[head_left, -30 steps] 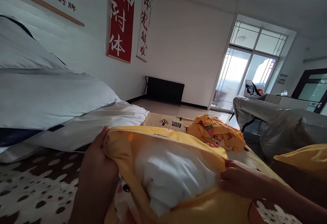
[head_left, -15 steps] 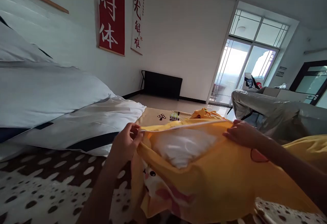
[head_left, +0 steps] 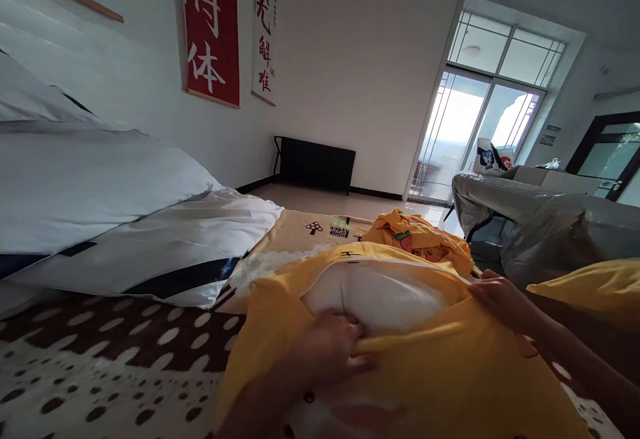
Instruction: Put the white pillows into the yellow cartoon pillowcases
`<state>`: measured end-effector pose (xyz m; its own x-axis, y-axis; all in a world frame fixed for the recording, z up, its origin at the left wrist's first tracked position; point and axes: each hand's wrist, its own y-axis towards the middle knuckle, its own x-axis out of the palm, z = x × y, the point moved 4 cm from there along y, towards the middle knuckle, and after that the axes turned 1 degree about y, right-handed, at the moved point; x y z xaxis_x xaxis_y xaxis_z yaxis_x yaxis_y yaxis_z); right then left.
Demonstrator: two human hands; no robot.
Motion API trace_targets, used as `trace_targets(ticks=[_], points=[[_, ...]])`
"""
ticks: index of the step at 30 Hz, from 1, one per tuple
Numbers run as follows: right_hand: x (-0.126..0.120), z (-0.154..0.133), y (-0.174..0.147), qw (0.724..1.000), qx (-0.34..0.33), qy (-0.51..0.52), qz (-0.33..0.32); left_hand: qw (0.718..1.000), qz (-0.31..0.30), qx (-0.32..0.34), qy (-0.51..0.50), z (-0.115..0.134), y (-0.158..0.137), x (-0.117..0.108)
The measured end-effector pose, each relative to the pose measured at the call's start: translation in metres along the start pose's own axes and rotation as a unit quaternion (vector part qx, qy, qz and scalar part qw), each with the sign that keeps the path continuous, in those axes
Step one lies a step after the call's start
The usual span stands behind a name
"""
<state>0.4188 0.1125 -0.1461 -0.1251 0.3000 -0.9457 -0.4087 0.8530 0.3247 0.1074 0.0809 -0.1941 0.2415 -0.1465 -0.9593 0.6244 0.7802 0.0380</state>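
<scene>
A yellow pillowcase (head_left: 430, 372) with a printed cartoon face lies in front of me, its zippered opening gaping at the top. Inside it shows a white pillow insert (head_left: 385, 295). My left hand (head_left: 333, 345), somewhat blurred, is curled over the near edge of the opening, with its knuckles against the insert. At the right end of the opening, my right hand (head_left: 500, 299) pinches the pillowcase edge. Just beyond lies a crumpled orange cloth (head_left: 415, 235) with a carrot print.
White pillows (head_left: 100, 189) with dark trim are piled at left on a brown-and-white spotted blanket (head_left: 120, 352). More yellow fabric (head_left: 595, 285) lies at right. Behind it stands furniture wrapped in plastic (head_left: 555, 219). A black folded panel (head_left: 315, 165) leans by the far wall.
My left hand has let go of the opening's left corner and moved right and down to its near edge. The pillowcase has spread flatter, and the insert fills the opening more.
</scene>
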Motion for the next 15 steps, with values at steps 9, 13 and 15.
trace_targets(ticks=[9,13,15], points=[[-0.020,0.016,-0.039,1.000,0.004,0.009,0.029,0.990,-0.028,0.027,-0.134,-0.036,-0.023,-0.049],[-0.016,-0.010,-0.035,0.999,-0.039,-0.020,0.027,0.976,0.095,-0.062,-0.186,-0.066,-0.037,-0.109],[-0.004,-0.023,-0.024,0.997,-0.057,-0.042,0.017,0.980,0.137,-0.101,-0.106,-0.076,-0.033,-0.125]])
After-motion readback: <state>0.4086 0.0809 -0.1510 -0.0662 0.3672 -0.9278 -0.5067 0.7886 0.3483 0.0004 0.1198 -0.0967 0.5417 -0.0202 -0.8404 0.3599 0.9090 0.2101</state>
